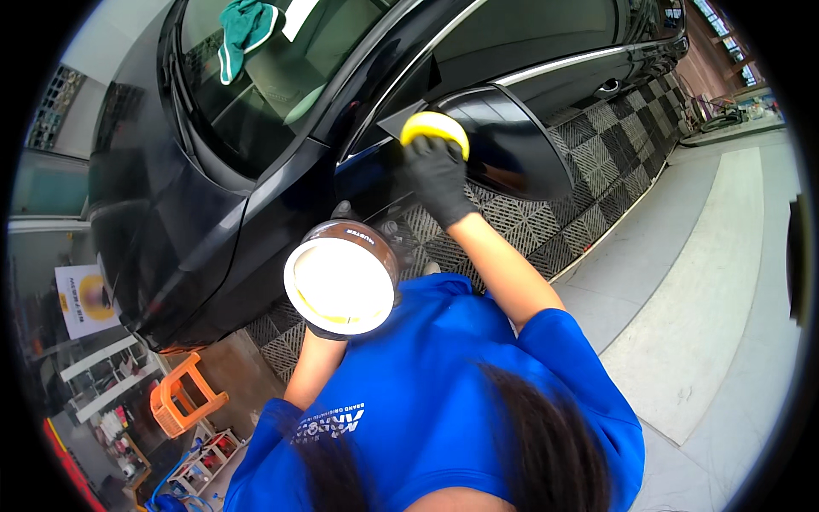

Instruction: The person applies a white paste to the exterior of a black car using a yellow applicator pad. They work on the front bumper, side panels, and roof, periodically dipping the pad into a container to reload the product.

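Observation:
My left hand [327, 332], in a black glove, is closed around a round brown tub [341, 277]. The tub's white round face is turned up, with a yellowish smear near its lower edge; most of the fingers are hidden behind it. In my right hand [439, 179], also gloved in black, is a round yellow sponge pad [437, 128]. The fingers grip its near side. The pad is at the inner end of the black side mirror [516, 145]; whether it presses on the mirror I cannot tell. The mirror belongs to a dark, glossy car [162, 247].
A green cloth [246, 32] with a white border lies on the windshield. Black and grey grid tiles [589, 171] cover the floor beside the car, with pale flooring [691, 299] to the right. An orange plastic stool [186, 397] stands at lower left near equipment.

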`<act>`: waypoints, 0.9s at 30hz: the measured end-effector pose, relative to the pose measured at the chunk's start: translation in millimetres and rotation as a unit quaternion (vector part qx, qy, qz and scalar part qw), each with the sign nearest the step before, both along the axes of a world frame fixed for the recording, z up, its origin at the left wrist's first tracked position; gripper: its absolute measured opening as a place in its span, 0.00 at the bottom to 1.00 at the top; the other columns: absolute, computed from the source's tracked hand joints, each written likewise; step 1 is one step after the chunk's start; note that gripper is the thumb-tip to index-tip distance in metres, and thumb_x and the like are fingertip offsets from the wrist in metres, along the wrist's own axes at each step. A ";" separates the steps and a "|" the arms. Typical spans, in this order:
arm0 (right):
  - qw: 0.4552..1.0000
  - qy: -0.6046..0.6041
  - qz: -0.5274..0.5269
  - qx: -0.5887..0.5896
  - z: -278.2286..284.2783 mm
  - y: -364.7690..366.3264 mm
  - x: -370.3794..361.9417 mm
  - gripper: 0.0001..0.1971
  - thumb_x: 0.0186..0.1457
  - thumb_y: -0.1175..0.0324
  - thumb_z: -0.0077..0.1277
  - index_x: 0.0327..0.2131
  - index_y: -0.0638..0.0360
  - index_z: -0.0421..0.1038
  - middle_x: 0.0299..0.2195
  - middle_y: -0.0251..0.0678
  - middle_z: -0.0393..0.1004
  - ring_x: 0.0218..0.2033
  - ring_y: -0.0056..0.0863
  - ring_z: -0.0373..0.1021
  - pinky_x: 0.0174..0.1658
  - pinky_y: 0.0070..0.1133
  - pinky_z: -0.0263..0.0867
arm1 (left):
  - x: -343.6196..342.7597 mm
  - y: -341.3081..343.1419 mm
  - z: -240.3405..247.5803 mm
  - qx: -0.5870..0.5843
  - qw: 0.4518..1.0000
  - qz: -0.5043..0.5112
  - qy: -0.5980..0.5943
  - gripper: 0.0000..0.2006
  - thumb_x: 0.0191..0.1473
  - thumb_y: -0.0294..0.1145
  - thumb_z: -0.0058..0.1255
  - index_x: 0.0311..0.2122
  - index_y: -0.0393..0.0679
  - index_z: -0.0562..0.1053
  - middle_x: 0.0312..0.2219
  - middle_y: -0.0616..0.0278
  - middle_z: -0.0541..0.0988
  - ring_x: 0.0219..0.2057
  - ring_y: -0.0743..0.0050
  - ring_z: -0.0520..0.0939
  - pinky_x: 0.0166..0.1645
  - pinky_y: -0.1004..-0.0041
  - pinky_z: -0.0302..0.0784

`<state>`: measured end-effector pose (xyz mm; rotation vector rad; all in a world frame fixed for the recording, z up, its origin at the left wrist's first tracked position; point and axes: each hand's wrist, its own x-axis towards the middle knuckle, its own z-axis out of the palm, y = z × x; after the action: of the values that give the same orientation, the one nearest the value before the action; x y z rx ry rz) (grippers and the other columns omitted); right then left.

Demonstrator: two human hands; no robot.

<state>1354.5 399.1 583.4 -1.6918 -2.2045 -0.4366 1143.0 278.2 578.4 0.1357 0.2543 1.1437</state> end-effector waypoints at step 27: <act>0.946 0.193 -0.098 0.242 11.9 -20.0 44.2 0.07 0.41 0.68 0.57 0.23 0.55 0.69 0.27 0.37 0.70 0.32 0.38 0.65 0.41 0.34 0.57 | -49.5 -47.2 -24.0 -0.070 0.976 0.185 -0.090 0.27 0.58 0.54 0.41 0.56 0.46 0.65 0.51 0.52 0.71 0.52 0.52 0.74 0.49 0.56 0.78</act>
<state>1398.8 379.1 595.2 -1.5625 -1.5069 -0.5804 1093.5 231.1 554.4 -0.1448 0.2027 1.4933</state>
